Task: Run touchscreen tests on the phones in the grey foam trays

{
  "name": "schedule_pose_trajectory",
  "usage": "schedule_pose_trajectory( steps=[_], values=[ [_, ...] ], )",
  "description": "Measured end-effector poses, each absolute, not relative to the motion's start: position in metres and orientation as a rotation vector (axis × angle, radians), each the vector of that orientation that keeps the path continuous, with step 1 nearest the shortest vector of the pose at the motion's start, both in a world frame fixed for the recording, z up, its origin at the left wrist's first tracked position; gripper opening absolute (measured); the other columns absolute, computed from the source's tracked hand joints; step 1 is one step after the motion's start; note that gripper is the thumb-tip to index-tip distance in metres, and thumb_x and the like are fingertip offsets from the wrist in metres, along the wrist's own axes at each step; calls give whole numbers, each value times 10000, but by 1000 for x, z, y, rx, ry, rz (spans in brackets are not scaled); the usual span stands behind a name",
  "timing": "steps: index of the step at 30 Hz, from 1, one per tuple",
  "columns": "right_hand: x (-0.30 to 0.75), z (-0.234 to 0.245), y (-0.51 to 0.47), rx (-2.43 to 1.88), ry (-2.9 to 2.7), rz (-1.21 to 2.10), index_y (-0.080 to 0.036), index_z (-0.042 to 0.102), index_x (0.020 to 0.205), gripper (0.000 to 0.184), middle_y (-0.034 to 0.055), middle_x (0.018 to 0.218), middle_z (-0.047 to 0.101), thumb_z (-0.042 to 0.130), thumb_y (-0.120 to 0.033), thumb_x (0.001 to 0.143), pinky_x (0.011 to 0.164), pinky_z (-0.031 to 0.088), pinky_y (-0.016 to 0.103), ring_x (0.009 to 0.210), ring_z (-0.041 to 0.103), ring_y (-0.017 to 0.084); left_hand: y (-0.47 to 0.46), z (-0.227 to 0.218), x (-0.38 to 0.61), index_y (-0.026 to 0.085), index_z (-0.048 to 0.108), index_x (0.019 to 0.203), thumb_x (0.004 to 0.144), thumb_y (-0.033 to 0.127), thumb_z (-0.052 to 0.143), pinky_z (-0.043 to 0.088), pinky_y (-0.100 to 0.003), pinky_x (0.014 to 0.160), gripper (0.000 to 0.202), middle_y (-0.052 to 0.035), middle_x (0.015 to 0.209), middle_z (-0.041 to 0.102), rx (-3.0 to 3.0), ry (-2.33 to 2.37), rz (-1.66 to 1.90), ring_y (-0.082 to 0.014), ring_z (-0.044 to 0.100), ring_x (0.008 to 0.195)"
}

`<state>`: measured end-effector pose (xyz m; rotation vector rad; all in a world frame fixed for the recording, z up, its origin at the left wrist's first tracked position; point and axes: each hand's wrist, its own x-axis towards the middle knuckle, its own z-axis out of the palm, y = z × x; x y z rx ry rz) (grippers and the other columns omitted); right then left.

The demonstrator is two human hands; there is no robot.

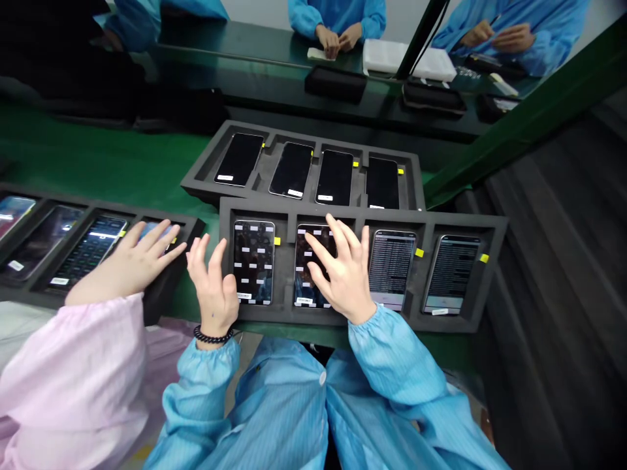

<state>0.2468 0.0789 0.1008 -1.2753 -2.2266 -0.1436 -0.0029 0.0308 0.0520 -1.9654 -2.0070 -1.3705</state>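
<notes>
A black foam tray (350, 316) lies before me with a smartphone in each compartment. My right hand (345, 271) is over the second smartphone (304, 282), fingers spread, index fingertip at its upper left; whether it touches the glass I cannot tell. That screen shows pale blocks on black, partly hidden by my hand. Beside the tray's left end, my left hand (214, 287) is raised with its fingers apart, holding nothing. Nearest to it is the leftmost smartphone (253, 264), also with pale blocks on black. The two smartphones on the right, one of them (450, 274), show lines of text.
Behind stands another foam tray (196, 171) of dark-screened smartphones. At left, a co-worker's hand (122, 261) in a pink sleeve reaches over a third phone tray (193, 228). A green post (519, 114) slants at right. Across the bench (235, 49), people in blue sleeves work.
</notes>
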Motion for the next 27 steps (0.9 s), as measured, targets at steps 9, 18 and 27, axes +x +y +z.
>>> schedule_pose_trajectory(
  steps=[9,18,27],
  values=[
    [250,100,79,-1321,-2205,-187,-249,530,1472,456,118,1635,419,505,-330,1024,1296,128,630,1497,392,293,30,52,-2,209,466,1515,1020,484,280,175,-530,1323,596,-149,1632,353,-1952,-2010,-1360,-314,251,1575],
    [279,92,65,-1354,-2147,-221,-268,559,1441,433,111,1595,473,522,-322,1014,1288,178,630,1445,462,299,29,53,-6,174,475,1501,1024,453,283,210,-542,1313,585,-157,1622,364,-1953,-2002,-1299,-326,271,1559],
    [269,90,57,-1193,-2264,-233,-272,641,1355,375,93,1545,549,544,-335,998,1307,152,596,1400,507,271,29,53,-3,144,495,1481,1020,488,259,216,-535,1307,622,-174,1613,373,-1919,-2031,-1292,-326,278,1553]
  ],
)
